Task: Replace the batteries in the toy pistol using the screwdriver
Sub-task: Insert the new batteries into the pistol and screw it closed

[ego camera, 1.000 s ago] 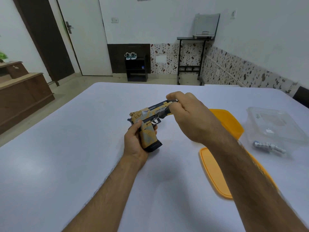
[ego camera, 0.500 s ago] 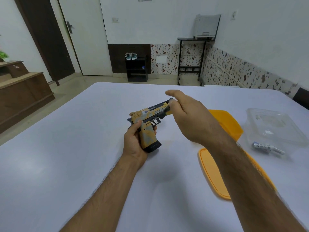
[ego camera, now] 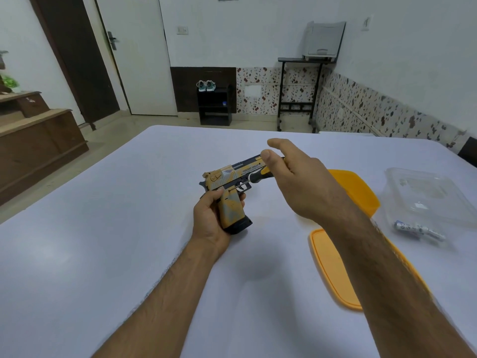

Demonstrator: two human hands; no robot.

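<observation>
Two hands work a tan-and-black plastic toy pistol: left hand grips it, right hand fingers pinch a yellow-and-black-handled screwdriver, apparently unscrewing; next, steady turning.

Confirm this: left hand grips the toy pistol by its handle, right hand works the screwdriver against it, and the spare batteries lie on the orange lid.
Wrong on the batteries. The head view shows them on the white table, beside the clear container, not on the orange lid. The left hand does grip the toy pistol; the right hand holds the screwdriver.

An orange lid lies on the white surface beside a clear tub; shoes top a black shelf.
</observation>
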